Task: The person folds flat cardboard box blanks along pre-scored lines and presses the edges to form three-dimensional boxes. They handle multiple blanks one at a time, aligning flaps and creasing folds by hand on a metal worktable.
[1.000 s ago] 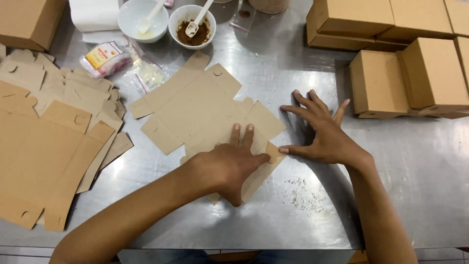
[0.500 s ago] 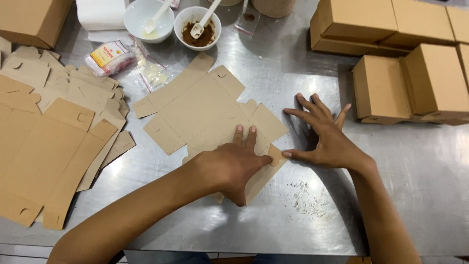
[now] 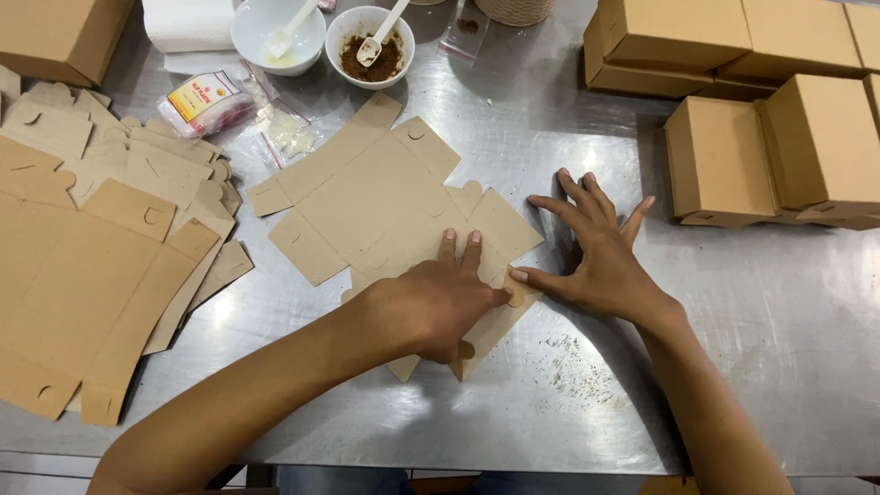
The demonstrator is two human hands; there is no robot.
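Observation:
A flat, unfolded brown cardboard box blank [image 3: 367, 197] lies on the steel table [image 3: 550, 119] in front of me. My left hand [image 3: 440, 307] presses palm-down on its near right flaps, fingers together and pointing away from me. My right hand [image 3: 596, 252] lies flat on the table just right of the blank, fingers spread, with the thumb tip touching the edge of a flap beside my left hand. Neither hand grips anything.
A stack of flat box blanks [image 3: 92, 266] covers the left side. Folded brown boxes [image 3: 779, 137] stand at the right and back right. At the back are a white bowl with a spoon [image 3: 277, 32], a bowl of brown powder [image 3: 370, 46], small plastic packets [image 3: 206, 101] and a tissue roll [image 3: 188, 23]. Brown crumbs [image 3: 573, 362] dot the table.
Both hands have stayed pressed in place on the blank and table. The view has shifted slightly; nothing was picked up or let go.

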